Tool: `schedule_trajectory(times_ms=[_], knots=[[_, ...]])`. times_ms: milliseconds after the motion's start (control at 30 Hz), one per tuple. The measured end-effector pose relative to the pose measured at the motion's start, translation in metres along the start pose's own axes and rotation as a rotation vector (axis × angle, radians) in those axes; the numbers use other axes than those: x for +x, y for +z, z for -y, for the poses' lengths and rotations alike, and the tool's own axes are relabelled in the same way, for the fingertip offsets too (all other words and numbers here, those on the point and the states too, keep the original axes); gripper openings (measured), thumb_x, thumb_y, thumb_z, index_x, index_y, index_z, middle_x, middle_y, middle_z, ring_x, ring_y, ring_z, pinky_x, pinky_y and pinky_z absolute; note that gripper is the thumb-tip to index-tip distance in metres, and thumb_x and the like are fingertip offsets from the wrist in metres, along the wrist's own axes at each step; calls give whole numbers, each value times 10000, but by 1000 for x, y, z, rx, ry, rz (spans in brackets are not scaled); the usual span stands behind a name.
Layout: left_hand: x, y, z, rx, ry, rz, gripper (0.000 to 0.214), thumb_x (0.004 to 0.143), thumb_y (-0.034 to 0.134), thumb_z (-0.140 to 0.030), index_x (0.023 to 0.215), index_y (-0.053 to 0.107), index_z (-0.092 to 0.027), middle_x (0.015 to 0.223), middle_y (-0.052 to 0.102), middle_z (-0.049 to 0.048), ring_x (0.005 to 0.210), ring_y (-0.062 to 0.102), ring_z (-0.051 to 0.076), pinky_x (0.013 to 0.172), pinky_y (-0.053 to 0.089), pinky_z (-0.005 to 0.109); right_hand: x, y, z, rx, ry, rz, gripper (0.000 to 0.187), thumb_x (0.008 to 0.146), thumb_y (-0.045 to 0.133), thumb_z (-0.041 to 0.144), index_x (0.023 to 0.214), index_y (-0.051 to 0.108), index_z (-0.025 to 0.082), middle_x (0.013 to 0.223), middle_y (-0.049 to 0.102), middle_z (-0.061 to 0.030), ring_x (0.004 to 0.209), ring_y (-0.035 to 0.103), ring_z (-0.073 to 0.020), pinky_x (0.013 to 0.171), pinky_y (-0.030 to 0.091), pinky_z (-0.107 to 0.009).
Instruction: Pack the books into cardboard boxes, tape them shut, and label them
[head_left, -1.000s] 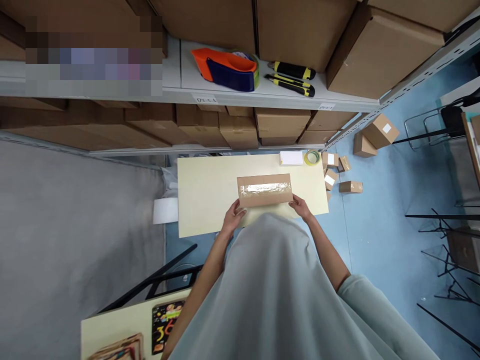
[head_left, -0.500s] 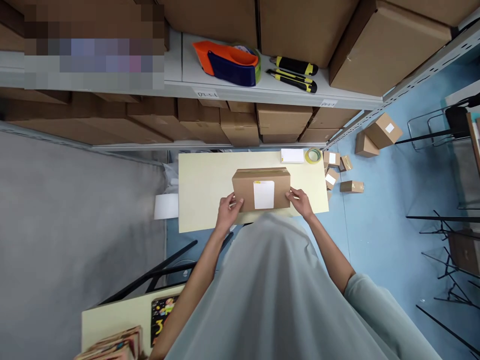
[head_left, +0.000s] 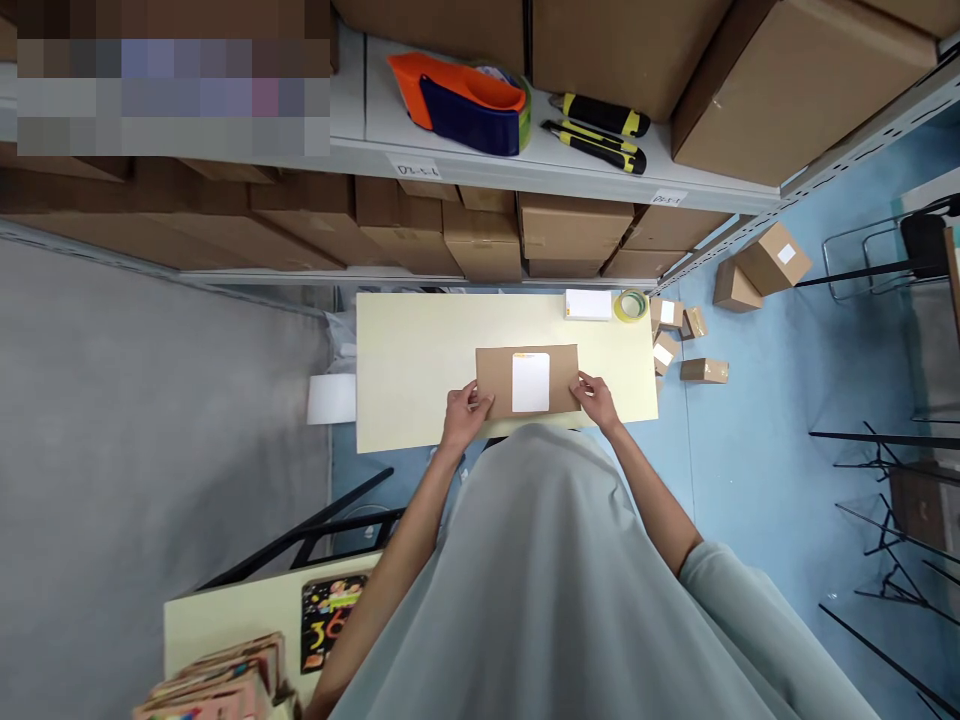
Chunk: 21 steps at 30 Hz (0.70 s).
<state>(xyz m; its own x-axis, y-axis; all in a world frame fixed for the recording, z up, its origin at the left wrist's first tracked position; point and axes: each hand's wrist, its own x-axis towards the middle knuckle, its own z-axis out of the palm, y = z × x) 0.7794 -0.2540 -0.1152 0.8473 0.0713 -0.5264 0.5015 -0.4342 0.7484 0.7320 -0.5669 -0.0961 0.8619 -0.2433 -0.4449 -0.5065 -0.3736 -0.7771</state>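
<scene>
A brown cardboard box [head_left: 495,382] with a white label [head_left: 531,382] on its upper face is held between my two hands, over the front edge of the cream table [head_left: 416,370]. My left hand [head_left: 465,412] grips the box at its lower left corner, thumb and fingers closed on the edge. On the opposite side, my right hand [head_left: 595,396] pinches the lower right edge. The labelled face points up at me, and the other sides of the box are hidden.
At the table's back right are a white stack of labels [head_left: 588,305] and a tape roll [head_left: 631,305]. Above stands a shelf with an orange-and-blue tape dispenser [head_left: 465,105], cutters [head_left: 600,130] and boxes. Small parcels [head_left: 703,371] lie on the floor. Books [head_left: 217,680] sit lower left.
The box has tilted so that its labelled face turns up flat toward me and its taped side no longer shows. Both hands still grip it.
</scene>
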Motion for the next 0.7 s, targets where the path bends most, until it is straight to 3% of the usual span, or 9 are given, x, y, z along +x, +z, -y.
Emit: schedule_trajectory(times_ms=[200,400,700], knots=[[-15,19,-2,149,66,-50,1025,634,999,-449,1528,540,-244,1327,472,99,1406,536,331,1215,505,533,2,6,-8,39,57,15,613,907,757,435,1485,673,246,1283,641,-115,1123,731,-266,951,680,-437],[-12,17,1,190,-22,-12,941,676,962,-499,1472,548,-217,1296,501,101,1380,554,336,1159,528,527,-2,13,-9,-26,66,-29,636,883,774,353,1498,642,257,1293,654,-107,1081,730,-253,934,677,-443],[-19,14,-2,177,18,16,921,649,949,-483,1449,572,-224,1315,555,122,1451,507,360,1166,521,528,-11,15,-13,-68,114,5,607,871,796,342,1456,683,224,1299,701,-127,1098,757,-262,956,671,-430]])
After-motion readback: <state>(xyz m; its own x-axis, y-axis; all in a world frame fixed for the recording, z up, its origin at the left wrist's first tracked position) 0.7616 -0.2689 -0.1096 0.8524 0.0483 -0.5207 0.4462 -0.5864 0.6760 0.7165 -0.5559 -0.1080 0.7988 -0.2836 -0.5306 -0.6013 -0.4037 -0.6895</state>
